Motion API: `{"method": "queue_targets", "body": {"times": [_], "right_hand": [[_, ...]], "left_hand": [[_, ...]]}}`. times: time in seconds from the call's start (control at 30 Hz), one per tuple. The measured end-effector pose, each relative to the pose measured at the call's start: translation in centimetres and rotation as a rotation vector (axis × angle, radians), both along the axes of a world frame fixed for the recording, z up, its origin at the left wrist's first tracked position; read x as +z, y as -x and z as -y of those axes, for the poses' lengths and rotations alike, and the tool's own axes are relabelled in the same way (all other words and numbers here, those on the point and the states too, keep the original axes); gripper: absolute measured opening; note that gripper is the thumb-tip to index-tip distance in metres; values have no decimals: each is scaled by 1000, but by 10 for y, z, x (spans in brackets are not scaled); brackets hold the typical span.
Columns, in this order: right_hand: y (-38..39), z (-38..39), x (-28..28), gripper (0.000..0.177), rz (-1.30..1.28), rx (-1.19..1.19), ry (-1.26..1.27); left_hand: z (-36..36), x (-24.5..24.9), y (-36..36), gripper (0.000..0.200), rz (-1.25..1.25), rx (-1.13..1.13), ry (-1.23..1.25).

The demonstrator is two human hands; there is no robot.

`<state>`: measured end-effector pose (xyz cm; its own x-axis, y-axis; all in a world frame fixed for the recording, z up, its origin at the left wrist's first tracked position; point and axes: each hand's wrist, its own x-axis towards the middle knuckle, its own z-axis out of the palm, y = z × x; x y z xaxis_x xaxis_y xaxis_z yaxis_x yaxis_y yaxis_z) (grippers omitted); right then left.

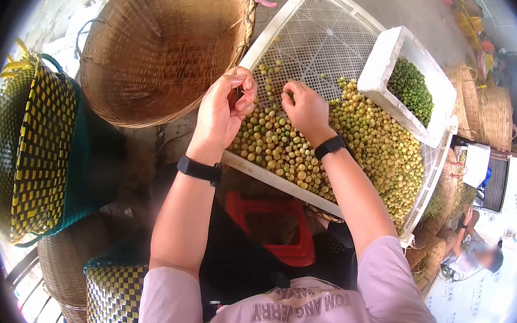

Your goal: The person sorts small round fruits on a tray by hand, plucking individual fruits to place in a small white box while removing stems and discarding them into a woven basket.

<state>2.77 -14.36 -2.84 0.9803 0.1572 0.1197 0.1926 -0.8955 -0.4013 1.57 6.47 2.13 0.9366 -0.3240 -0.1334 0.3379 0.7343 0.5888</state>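
A white perforated plastic tray (319, 28) holds many small round yellow-green fruits (377, 153), some loose and spread out. My left hand (225, 106) is raised over the tray's left edge, its fingers curled together in a pinch; anything between them is hidden. Over the fruits is my right hand (307, 108), palm down, with thumb and fingers closed. A bit of green shows at its fingertips, seemingly a small green fruit (291, 95). On the tray's right side rests a white foam box (382, 65) filled with smaller green fruits (411, 92).
A large woven basket (159, 36) stands at the left, beside a yellow-and-black woven basket (44, 149). Beneath the tray is a red plastic stool (300, 248). More baskets (490, 117) and a seated person (472, 251) are at the right.
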Motion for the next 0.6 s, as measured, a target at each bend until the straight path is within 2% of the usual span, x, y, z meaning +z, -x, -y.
{"method": "queue_targets", "body": {"times": [0.1, 0.27, 0.47, 0.53, 0.57, 0.6], "right_hand": [[5, 3, 1, 12, -49, -35, 65], [2, -8, -3, 13, -13, 34, -72], [-7, -18, -5, 11, 7, 40, -13], [-7, -16, 3, 13, -260, -85, -316], [-8, -13, 0, 16, -220, -76, -496], [-5, -13, 5, 16, -224, -73, -494]], "left_hand": [[2, 0, 0, 16, -13, 18, -4], [4, 1, 0, 16, -17, 46, -16], [4, 1, 0, 16, -49, 50, -28], [4, 1, -1, 18, -98, 46, -121], [3, 0, -1, 18, -99, 52, -120], [3, -1, 0, 18, -73, 24, -225]]}}
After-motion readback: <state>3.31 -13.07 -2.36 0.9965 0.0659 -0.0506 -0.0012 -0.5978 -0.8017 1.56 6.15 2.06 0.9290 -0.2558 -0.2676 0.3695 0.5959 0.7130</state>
